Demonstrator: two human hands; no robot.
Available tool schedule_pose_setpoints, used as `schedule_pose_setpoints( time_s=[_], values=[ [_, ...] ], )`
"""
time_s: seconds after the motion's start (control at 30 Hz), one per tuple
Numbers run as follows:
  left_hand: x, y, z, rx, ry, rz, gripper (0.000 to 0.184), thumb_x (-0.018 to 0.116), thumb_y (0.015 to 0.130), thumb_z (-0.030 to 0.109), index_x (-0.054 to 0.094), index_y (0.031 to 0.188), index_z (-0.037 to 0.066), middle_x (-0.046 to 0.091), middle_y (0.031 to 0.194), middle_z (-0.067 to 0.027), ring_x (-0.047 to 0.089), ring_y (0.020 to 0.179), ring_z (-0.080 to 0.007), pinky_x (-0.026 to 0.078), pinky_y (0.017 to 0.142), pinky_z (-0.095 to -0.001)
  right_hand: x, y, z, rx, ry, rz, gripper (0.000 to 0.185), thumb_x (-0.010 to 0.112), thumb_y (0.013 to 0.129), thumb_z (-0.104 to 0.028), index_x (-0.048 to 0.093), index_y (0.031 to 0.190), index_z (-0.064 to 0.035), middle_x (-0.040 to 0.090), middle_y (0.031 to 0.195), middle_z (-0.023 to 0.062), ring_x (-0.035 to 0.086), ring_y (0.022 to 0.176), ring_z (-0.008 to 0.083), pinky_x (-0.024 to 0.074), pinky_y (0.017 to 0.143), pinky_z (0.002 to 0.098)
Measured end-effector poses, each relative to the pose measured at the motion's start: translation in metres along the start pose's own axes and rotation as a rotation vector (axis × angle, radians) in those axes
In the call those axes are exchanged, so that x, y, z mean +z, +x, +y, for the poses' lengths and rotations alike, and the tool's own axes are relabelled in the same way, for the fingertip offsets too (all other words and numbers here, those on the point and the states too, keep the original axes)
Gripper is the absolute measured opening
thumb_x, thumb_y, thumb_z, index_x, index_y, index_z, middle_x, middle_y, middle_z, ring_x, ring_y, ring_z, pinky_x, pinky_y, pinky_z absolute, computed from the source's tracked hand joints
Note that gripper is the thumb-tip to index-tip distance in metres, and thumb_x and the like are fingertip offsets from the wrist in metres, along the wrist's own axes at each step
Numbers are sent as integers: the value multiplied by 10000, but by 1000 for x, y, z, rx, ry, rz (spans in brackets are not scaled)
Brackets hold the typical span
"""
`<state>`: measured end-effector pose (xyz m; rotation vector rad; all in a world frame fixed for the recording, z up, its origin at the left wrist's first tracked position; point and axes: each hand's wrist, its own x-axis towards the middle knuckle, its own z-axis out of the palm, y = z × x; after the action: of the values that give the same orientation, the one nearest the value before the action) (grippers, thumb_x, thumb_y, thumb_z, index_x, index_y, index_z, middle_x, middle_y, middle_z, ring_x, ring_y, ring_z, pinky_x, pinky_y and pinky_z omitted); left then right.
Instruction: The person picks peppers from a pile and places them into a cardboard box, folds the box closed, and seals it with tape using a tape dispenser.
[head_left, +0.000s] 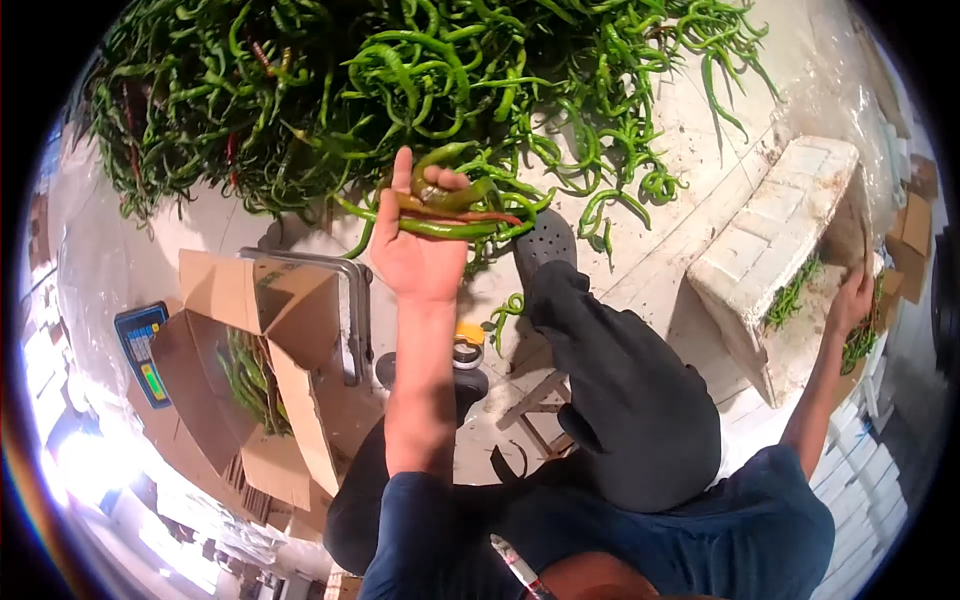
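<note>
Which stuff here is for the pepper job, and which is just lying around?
Seems for the job:
peppers in the left hand
big pepper pile
white box, right hand at its edge
open cardboard box with peppers inside

Seems just lying around:
brown boxes, far right
clear plastic sheet

At the left, a blue keypad device (142, 350) with a lit green display is seen near clear plastic sheeting (82, 240). A round roll (466, 353) is placed beside a yellow object (471, 332). A wooden frame (530, 402) is partly hidden; brown cartons (910, 235) are grouped at the right edge.
</note>
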<state>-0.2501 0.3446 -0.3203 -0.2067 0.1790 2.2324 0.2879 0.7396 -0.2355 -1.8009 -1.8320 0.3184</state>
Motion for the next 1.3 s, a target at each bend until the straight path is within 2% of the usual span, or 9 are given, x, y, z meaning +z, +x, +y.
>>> schedule_pose_setpoints(
  time_s=[0.2,0.23,0.37,0.53,0.67,0.8,0.93,1.1,1.3],
  values=[
    [6,-4,-5,48,-6,-21,418,427,1040,276,490,1373,31,572,1271,-194,528,1216,-330,304,1156,-509,9,-52,126,-3,-801,-100,436,563,924,-298,640,1243,-11,677,1151,229,644,1054,405,488,916,460],
    [3,-4,-2,25,-29,-47,420,428,1034,250,479,1389,32,561,1313,-208,506,1263,-340,280,1172,-513,22,-75,50,81,-859,-96,463,580,892,-296,627,1243,3,650,1198,236,615,1108,400,472,956,467],
    [-2,-3,3,-11,-69,-58,445,435,1017,213,449,1425,35,543,1356,-221,473,1315,-371,241,1197,-514,80,-87,-46,-629,-443,49,390,604,917,-153,583,1266,20,572,1301,211,560,1191,360,465,982,438],
    [0,-4,2,-34,-16,-33,481,444,1010,217,415,1456,40,534,1370,-224,455,1332,-380,227,1201,-513,177,-165,-200,-534,255,-580,255,619,930,-43,645,1181,-6,678,1110,115,651,983,169,520,874,296],
    [-2,-6,2,-60,-1,-23,493,453,1008,218,404,1467,46,528,1379,-225,442,1344,-383,219,1202,-512,243,-235,-279,-458,589,-1101,348,642,892,-67,621,1235,-17,674,1153,123,643,1031,166,507,904,307],
    [-1,-9,4,-63,8,31,489,371,1044,227,362,1496,41,528,1364,-233,474,1306,-408,290,1164,-517,287,-267,-330,-447,747,-1497,499,623,858,-83,533,1345,-20,610,1289,151,566,1204,206,449,1013,340],
    [0,-10,5,-71,58,64,517,365,1051,256,314,1513,30,492,1398,-238,451,1325,-415,303,1155,-528,278,-260,-343,-204,463,-1973,417,610,856,-75,587,1261,21,681,1095,114,637,999,147,502,887,271],
    [7,-12,-1,-134,375,122,721,486,877,-26,201,1539,21,359,1479,-323,334,1403,-461,250,1183,-567,271,-259,-303,-39,956,-1677,242,635,899,-18,645,1139,7,686,950,35,642,874,109,522,787,264],
    [11,-14,-5,-165,488,43,766,493,828,-75,193,1529,-10,301,1508,-334,324,1410,-464,282,1177,-557,244,-236,-309,174,1111,-1496,152,660,903,-99,615,1002,8,561,677,14,494,561,79,375,506,233]
  ],
)
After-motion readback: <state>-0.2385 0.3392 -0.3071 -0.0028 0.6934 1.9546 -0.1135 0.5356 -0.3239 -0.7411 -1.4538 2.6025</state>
